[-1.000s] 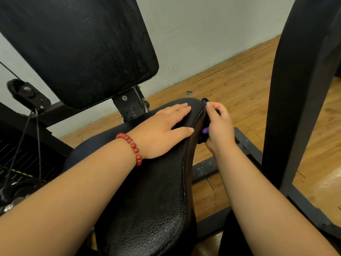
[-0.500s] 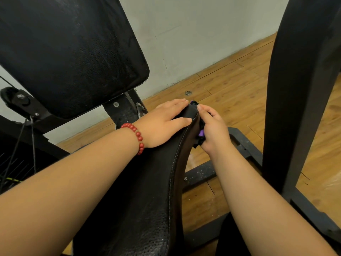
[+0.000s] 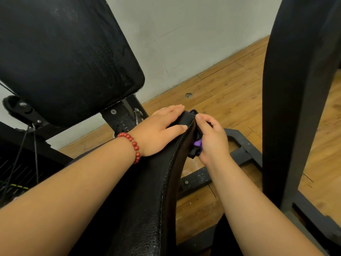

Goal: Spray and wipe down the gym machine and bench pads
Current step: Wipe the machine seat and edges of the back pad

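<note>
1. Seat pad point(image 3: 147, 200): black grained cover with a stitched seam along its right edge. It ran from near to far through the middle of the scene.
2. Left hand point(image 3: 160, 132): lay flat on the far end of the seat pad, fingers straight and a little spread. A red bead bracelet point(image 3: 133, 145) sat at the wrist.
3. Right hand point(image 3: 212, 139): fingers were curled round a bunched black and purple cloth point(image 3: 196, 144), pressing it against the pad's right side, near the far end.
4. Step in hand, as judged: wiping the side edge of the seat pad while the other hand steadied it.
5. Next move, as judged: draw the cloth along the seam toward the near end, keeping it pressed on.
6. Back pad point(image 3: 64, 61): far left, tilted, with pale flecks showing on it.
7. Spray bottle: none in view.
8. Writing: no brand or label seen. The bracket point(image 3: 123, 122) under the back pad bore small pale marks, too small to read.
</note>
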